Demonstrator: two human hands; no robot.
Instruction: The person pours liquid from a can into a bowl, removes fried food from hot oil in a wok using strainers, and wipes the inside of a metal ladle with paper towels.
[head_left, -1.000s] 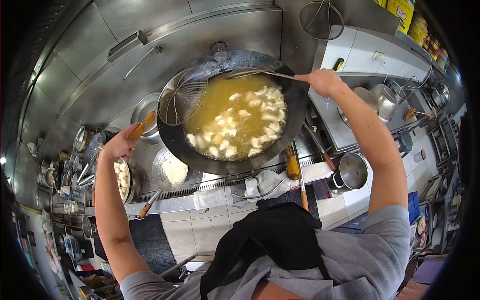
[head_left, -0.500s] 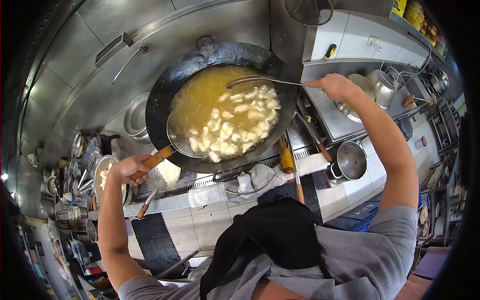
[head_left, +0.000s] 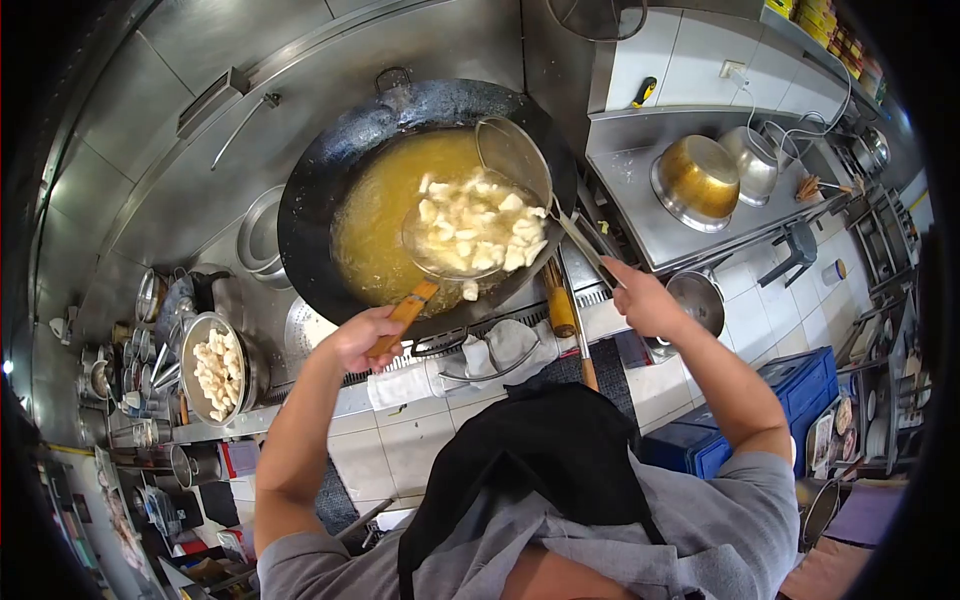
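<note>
My left hand (head_left: 368, 337) is closed around the wooden handle (head_left: 408, 312) of a wire strainer, whose round basket dips into a large black wok (head_left: 315, 200). Pale chunks of food (head_left: 465, 225) are gathered over that basket, at the right side of the yellow oil (head_left: 365, 215). In my right hand (head_left: 648, 302) is the metal handle of a round skimmer (head_left: 512, 158). Its bowl is tilted up at the wok's right side, next to the chunks. One loose chunk (head_left: 470, 290) lies near the strainer's front rim.
A bowl of pale pieces (head_left: 218, 372) stands to the left. White cloths (head_left: 500, 352) lie along the stove's front edge, with a wooden-handled tool (head_left: 560, 310) beside them. On the right counter is an upturned golden metal bowl (head_left: 697, 175); below it sits a pot (head_left: 697, 300).
My right hand has come down and nearer, and the skimmer now shows its round bowl. My left hand has moved right with the strainer, and the chunks are bunched together over it.
</note>
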